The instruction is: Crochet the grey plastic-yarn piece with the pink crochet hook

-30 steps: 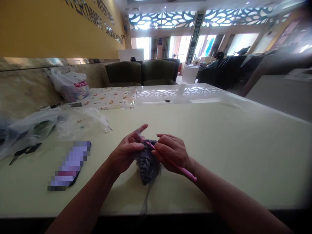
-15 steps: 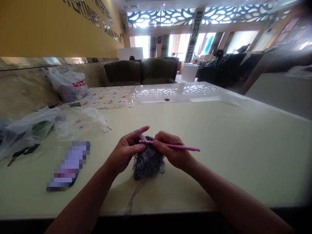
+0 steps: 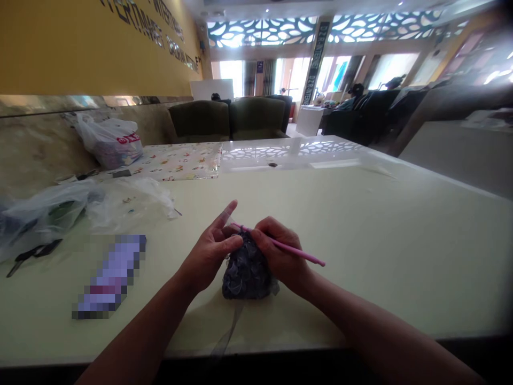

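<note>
Pinched between my left thumb and fingers is a dark grey, ruffled crochet piece (image 3: 246, 272); my left hand (image 3: 212, 248) holds its upper left edge, index finger raised with a sheer strand over it. My right hand (image 3: 282, 248) grips a pink crochet hook (image 3: 298, 251) and also touches the piece's upper right side. The hook's tip lies at the top of the piece, close to my left fingers; its handle slants down to the right. A sheer grey ribbon (image 3: 229, 331) trails from beneath the piece to the table's front edge.
On the pale table (image 3: 360, 240), a blurred-out purple object (image 3: 112, 278) lies left of my arm. Scissors (image 3: 34, 254) and crumpled clear plastic bags (image 3: 128, 203) are farther left. A filled white bag (image 3: 116, 141) stands by the wall, beside a patterned sheet (image 3: 180, 160). Green chairs (image 3: 256, 117) stand beyond.
The hook has tilted more steeply, its handle end lower and its tip higher. My left index finger points further up. The crochet piece has turned slightly, and the whole view has shifted a little.
</note>
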`<action>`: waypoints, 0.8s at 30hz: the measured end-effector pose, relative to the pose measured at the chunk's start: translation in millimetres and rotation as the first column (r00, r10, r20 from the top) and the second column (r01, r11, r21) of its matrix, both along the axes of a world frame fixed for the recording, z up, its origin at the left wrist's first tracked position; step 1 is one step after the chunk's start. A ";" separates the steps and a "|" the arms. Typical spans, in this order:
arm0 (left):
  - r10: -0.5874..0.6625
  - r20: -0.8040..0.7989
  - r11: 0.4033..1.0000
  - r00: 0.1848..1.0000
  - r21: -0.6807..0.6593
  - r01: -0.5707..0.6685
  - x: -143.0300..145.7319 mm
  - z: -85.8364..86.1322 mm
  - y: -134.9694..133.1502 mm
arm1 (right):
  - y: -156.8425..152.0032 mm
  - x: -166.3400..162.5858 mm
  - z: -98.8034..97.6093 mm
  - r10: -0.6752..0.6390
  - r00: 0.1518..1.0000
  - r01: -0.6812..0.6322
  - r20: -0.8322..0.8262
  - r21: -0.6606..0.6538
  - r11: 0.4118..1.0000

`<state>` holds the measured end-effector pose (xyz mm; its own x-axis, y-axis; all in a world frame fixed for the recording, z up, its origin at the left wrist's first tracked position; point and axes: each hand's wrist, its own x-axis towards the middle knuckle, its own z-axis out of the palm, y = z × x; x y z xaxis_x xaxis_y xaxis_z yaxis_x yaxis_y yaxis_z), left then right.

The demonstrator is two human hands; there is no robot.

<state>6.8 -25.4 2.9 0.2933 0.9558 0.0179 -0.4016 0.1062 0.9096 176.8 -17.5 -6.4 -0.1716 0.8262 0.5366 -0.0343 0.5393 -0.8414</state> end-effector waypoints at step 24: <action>-0.148 0.157 0.983 0.976 -0.082 0.162 0.8 11.2 -7.4 | 4.5 4.0 -0.3 -0.425 0.891 0.128 0.160 0.809 0.573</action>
